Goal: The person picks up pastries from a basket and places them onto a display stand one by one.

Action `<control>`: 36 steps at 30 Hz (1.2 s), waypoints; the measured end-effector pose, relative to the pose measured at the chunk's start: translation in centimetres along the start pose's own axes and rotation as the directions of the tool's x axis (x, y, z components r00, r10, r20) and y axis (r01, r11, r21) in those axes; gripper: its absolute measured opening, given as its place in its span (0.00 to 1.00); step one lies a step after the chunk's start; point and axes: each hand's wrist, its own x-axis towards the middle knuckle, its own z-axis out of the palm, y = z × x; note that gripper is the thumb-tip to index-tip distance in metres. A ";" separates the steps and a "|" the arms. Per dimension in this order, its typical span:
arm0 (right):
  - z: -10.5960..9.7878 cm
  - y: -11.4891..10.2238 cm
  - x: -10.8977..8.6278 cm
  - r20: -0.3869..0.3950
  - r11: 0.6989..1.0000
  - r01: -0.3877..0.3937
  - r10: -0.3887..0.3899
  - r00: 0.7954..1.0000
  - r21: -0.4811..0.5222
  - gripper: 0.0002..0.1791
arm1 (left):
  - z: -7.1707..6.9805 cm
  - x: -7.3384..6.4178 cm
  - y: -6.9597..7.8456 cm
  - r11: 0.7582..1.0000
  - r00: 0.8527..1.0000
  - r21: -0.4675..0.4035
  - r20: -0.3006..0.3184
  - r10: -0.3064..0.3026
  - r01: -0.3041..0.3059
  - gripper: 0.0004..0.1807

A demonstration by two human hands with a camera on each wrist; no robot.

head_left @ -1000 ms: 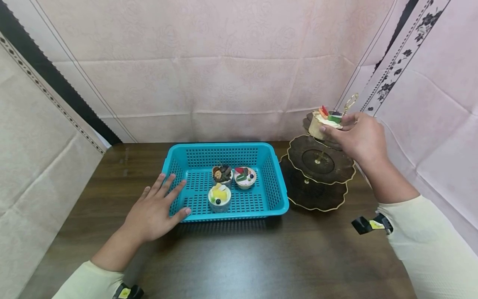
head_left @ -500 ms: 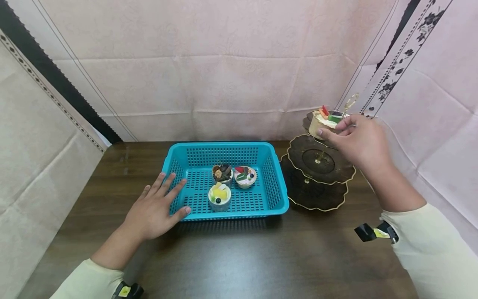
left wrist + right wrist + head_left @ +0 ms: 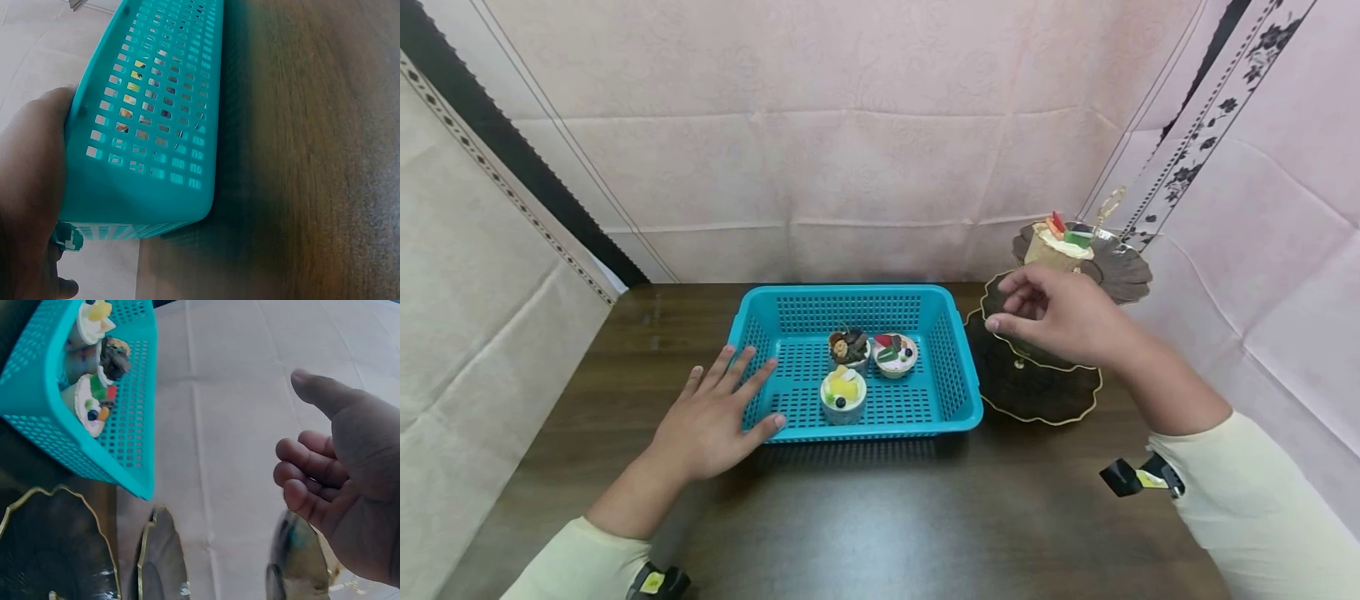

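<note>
My left hand (image 3: 711, 425) rests with fingers spread over the left end of the blue plastic basket (image 3: 958, 375). Inside it stand three toy cupcakes: a yellow-topped one (image 3: 843, 393), a dark chocolate one (image 3: 848, 346) and a fruit-topped one (image 3: 895, 354). Another fruit-topped cupcake (image 3: 1054, 248) sits on the top plate of the tiered stand (image 3: 1123, 267). My right hand (image 3: 1067, 321) hangs in the air just below and in front of that cupcake, fingers loosely bent and holding nothing. It covers part of the middle plate. In the right wrist view the palm faces the basket.
The stand's dark, gold-edged bottom plate (image 3: 1037, 396) lies right beside the basket's right end. A gold loop handle (image 3: 1110, 204) rises from the top plate. Pale cloth (image 3: 850, 167) hangs behind the brown wooden table (image 3: 887, 517) and along both sides.
My right hand has let go of the cupcake, leaving it on the top plate, and has moved down and to the left. My left hand stays in place on the basket.
</note>
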 end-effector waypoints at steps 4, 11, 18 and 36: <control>1.2 0.0 0.5 0.091 0.999 0.036 -0.037 0.995 0.006 0.30 | 0.1 0.1 0.0 1.000 1.000 -0.002 -0.001 0.000 0.000 0.49; 4.0 0.4 1.4 0.195 0.998 0.055 -0.057 0.979 0.013 0.42 | 0.2 0.1 0.0 1.000 1.000 -0.004 -0.002 0.000 0.000 0.49; 6.5 0.8 2.1 0.241 0.999 0.045 -0.050 0.969 0.026 0.48 | 0.2 0.2 0.0 1.000 1.000 -0.006 -0.011 0.005 -0.005 0.48; 11.3 0.9 4.0 0.304 0.999 0.033 -0.030 0.952 -0.003 0.47 | 0.2 0.1 0.0 1.000 1.000 0.002 -0.006 -0.005 0.005 0.49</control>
